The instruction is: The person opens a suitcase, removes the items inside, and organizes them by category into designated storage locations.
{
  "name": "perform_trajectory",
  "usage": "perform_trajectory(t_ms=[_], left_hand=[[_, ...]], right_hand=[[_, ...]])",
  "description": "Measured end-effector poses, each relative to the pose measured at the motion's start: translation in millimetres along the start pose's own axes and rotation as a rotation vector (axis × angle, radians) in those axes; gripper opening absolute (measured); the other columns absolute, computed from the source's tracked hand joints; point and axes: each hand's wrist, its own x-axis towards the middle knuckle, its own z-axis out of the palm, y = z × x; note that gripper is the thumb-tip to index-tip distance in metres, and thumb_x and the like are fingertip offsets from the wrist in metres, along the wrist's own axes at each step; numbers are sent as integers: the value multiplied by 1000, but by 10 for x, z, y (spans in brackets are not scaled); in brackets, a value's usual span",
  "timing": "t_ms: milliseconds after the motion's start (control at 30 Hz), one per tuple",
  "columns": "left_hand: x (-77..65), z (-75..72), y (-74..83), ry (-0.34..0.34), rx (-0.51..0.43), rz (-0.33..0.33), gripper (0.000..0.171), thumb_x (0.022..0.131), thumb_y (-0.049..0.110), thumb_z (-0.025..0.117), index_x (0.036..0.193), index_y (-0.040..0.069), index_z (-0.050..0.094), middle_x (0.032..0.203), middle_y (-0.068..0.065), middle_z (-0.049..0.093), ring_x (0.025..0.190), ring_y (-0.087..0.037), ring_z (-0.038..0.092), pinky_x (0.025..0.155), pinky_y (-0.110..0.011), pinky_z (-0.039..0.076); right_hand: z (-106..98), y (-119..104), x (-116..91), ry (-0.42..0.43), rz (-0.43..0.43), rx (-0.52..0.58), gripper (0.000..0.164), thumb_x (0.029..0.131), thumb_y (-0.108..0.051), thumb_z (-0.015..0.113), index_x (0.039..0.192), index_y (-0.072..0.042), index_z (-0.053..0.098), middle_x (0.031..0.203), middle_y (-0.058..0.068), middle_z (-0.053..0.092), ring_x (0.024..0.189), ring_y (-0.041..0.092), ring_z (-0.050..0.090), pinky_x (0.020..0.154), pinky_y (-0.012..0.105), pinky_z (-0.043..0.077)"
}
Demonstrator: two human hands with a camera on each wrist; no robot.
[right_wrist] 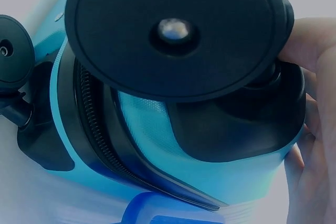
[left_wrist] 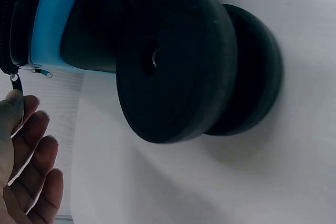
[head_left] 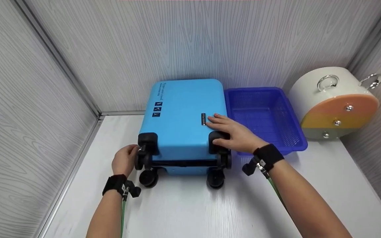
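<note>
A light blue suitcase (head_left: 187, 109) lies flat on the white table, its black wheels (head_left: 148, 178) facing me. Beside its left edge is my left hand (head_left: 123, 161). In the left wrist view that hand pinches a small dark zipper pull (left_wrist: 17, 83) between thumb and forefinger, the other fingers loosely bent. My right hand (head_left: 238, 134) rests on the suitcase's near right corner, fingers spread over the top and thumb on the black corner guard. A black zipper (right_wrist: 92, 114) runs along the suitcase's side in the right wrist view, closed where it shows.
Right of the suitcase stands a blue plastic basket (head_left: 294, 132). Farther right is a round white case (head_left: 331, 76) with metal handles and an orange, yellow and green front. Grey wood-grain walls (head_left: 111, 49) enclose the table (head_left: 177, 215) behind and on both sides.
</note>
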Motion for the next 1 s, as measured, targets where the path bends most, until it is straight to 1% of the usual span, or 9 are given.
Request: perform_trajectory(t_ms=[133,267,367,467,567,667,767,867,1000], left_hand=[[-5,-13,-35,-19,-14,-31,40,108,39,52,129,12,72,124,-10,71,106,-27,66,94,-47,50],[-36,-25,-44,-34,-68,-26,43,108,41,51,133,10,69,125,-11,70,108,-28,65,93,-46,50],[-64,-68,-40,-51,-135,-8,47,110,39,48,145,11,59,127,-13,68,110,-28,65,94,-45,49],[-95,-160,-4,-40,-207,7,53,111,38,43,157,12,43,139,-16,61,123,-30,59,102,-47,46],[-141,-299,120,1,-263,48,59,111,43,39,161,13,33,155,-15,46,140,-31,45,113,-49,37],[-223,-431,363,43,-252,145,64,110,47,39,163,12,29,163,-13,34,149,-31,31,119,-51,27],[-350,-496,680,38,-141,288,69,108,48,45,163,11,28,166,-12,28,153,-31,21,122,-53,19],[-473,-471,963,-15,60,433,75,105,51,51,162,7,29,167,-14,24,155,-35,13,123,-55,12],[-575,-366,1143,-86,303,515,81,102,56,54,161,7,29,168,-16,18,155,-39,7,124,-54,6]], right_hand=[[37,-7,12,0,-11,3,63,103,-44,60,159,-24,40,167,-5,27,156,19,13,122,54,19],[35,-19,9,3,-15,9,63,103,-43,61,159,-22,40,167,-4,28,156,20,14,122,54,19],[27,-27,5,3,-14,17,63,103,-42,61,159,-22,40,167,-3,27,156,20,13,122,53,18],[36,-9,-5,11,-12,20,63,103,-41,62,159,-21,40,167,-2,27,156,21,12,122,54,17],[49,9,-16,21,-9,35,63,103,-40,62,159,-21,40,167,-1,27,156,22,12,122,56,16],[58,15,-24,21,-1,54,63,104,-40,61,159,-22,39,168,-1,26,156,21,10,122,58,15],[62,7,-25,18,16,73,61,105,-41,58,160,-23,38,168,-4,25,156,19,9,122,58,14],[74,-13,-20,33,19,94,56,107,-37,53,159,-22,39,168,-4,25,156,18,9,122,57,13],[137,-33,-13,75,5,145,48,111,-27,45,158,-16,41,167,3,27,156,21,9,123,54,10]])
